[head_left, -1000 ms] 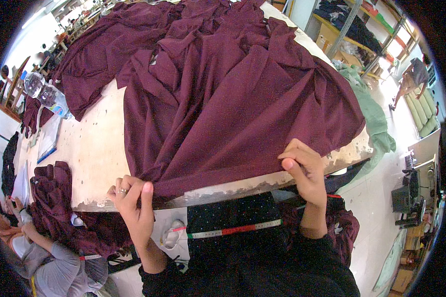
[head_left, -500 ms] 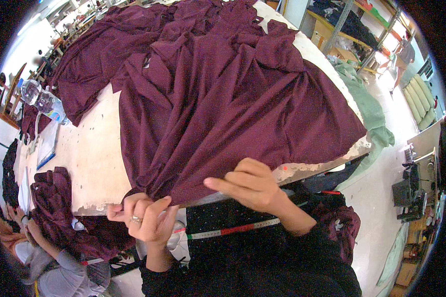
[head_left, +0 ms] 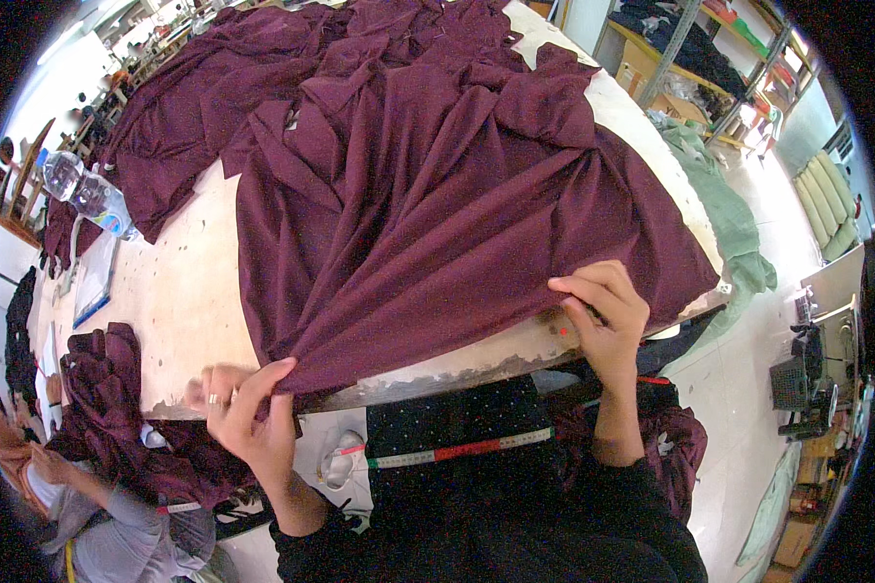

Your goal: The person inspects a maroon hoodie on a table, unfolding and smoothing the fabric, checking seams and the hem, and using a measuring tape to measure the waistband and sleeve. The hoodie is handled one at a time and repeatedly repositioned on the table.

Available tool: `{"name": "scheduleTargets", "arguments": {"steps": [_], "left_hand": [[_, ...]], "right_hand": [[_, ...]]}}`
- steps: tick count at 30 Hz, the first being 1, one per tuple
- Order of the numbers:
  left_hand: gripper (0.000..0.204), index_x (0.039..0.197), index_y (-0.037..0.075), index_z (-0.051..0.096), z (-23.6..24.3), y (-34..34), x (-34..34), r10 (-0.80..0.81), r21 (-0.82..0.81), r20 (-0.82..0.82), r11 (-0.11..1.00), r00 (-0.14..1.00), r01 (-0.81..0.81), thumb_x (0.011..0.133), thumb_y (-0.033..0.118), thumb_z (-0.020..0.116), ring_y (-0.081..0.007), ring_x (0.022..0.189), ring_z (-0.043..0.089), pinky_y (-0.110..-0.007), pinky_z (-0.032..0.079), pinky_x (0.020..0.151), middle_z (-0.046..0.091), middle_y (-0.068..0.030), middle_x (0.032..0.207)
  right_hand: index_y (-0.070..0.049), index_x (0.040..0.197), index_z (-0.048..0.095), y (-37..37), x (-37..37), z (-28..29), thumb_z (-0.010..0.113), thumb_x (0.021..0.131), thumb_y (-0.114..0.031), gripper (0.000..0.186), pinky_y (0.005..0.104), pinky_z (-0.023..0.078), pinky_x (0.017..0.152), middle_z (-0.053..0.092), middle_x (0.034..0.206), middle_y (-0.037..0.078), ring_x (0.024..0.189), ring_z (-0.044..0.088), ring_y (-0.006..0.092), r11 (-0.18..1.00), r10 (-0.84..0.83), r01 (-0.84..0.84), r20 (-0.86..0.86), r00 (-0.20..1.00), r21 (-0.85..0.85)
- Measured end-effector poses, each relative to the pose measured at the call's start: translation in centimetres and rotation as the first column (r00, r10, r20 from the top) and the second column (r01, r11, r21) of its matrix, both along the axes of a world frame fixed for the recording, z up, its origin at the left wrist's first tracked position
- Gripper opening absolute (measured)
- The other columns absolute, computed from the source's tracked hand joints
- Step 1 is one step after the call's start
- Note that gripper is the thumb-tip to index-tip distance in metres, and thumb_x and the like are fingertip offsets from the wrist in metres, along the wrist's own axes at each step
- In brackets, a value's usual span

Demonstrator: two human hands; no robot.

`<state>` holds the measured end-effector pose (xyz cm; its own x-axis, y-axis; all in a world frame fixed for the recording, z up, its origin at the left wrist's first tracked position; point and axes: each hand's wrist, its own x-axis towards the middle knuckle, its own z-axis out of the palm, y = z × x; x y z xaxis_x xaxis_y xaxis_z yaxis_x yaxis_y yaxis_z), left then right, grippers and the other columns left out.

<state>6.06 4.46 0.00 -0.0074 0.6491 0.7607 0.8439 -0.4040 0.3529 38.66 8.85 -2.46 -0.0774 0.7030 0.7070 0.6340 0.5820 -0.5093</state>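
A large maroon garment [head_left: 437, 262] spreads over the pale wooden table [head_left: 190, 311], its near edge drawn out along the table's front. At the left end of that edge my left hand [head_left: 253, 418] pinches the cloth between thumb and forefinger; a ring shows on one finger. Farther right, my right hand [head_left: 608, 316] grips the same edge with thumb and fingertips. Folds run from the left pinch up across the garment. The cloth between both hands looks fairly taut. More maroon garments [head_left: 214, 87] lie heaped behind it.
A plastic water bottle [head_left: 87, 194] and a clipboard-like flat item [head_left: 95, 282] lie at the left. Maroon cloth [head_left: 107, 379] hangs over the near left edge, beside a co-worker in a grey sleeve [head_left: 131, 534]. Green fabric [head_left: 715, 204] drapes at the right, near shelving [head_left: 666, 58].
My right hand has moved right and up and now grips the garment's edge. My left hand has shifted slightly left, and the near edge is stretched straighter.
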Motion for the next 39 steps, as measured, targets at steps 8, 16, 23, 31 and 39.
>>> {"name": "scheduleTargets", "arguments": {"steps": [8,16,23,31,39], "left_hand": [[0.016,0.074,0.002,0.055,-1.6,1.3,-0.6,0.089,-0.368,0.343,0.929,0.935,0.047,0.081,0.016,0.058,-0.0186,0.075,0.043,-0.029,0.029,0.072,0.048,-0.0035,0.073],[0.038,0.109,0.024,0.061,-0.1,0.6,7.0,-0.046,-0.315,-0.194,0.949,0.980,-0.018,0.072,0.029,0.069,-0.0141,0.095,0.049,-0.039,0.022,0.086,0.059,0.0037,0.095],[0.035,0.087,0.016,0.064,-0.8,0.7,5.3,-0.050,-0.218,-0.048,0.975,0.998,0.038,0.053,0.010,0.071,-0.0197,0.084,0.051,-0.038,0.029,0.081,0.060,0.0012,0.080],[0.030,0.077,0.016,0.068,-1.3,0.8,6.3,-0.147,0.095,-0.243,0.980,0.959,0.175,0.047,0.018,0.072,-0.0156,0.069,0.050,-0.036,0.027,0.070,0.052,0.0064,0.062],[0.027,0.072,0.011,0.066,-1.0,1.1,4.9,-0.100,0.235,-0.230,0.960,0.968,0.155,0.046,0.008,0.068,-0.0208,0.061,0.047,-0.031,0.038,0.058,0.045,-0.0001,0.055]], "right_hand": [[-0.002,0.080,0.065,-0.2,-0.1,0.5,0.067,0.075,-0.007,0.007,0.0257,0.044,0.054,0.058,0.074,0.007,0.061,0.057,0.0170,0.955,0.113,-0.143,-0.128,0.985,-0.261],[-0.003,0.086,0.066,0.2,-7.4,0.8,0.067,0.069,-0.006,0.018,0.0295,0.045,0.051,0.058,0.074,0.006,0.062,0.057,0.0196,0.910,0.399,-0.414,0.203,0.894,0.034],[-0.003,0.092,0.066,-0.9,-8.5,0.2,0.068,0.064,-0.002,0.029,0.0277,0.046,0.057,0.057,0.079,0.005,0.067,0.056,0.0188,0.911,0.365,-0.374,0.082,0.927,0.172],[-0.006,0.092,0.068,-1.9,-6.9,0.4,0.063,0.056,-0.009,0.036,0.0291,0.044,0.060,0.058,0.083,0.001,0.071,0.053,0.0179,0.918,0.266,-0.294,0.138,0.954,0.267],[-0.004,0.077,0.070,-3.1,-3.1,1.3,0.072,0.047,-0.001,0.030,0.0301,0.043,0.058,0.059,0.072,0.003,0.067,0.053,0.0193,0.951,0.008,-0.036,0.090,0.996,0.307]]}}
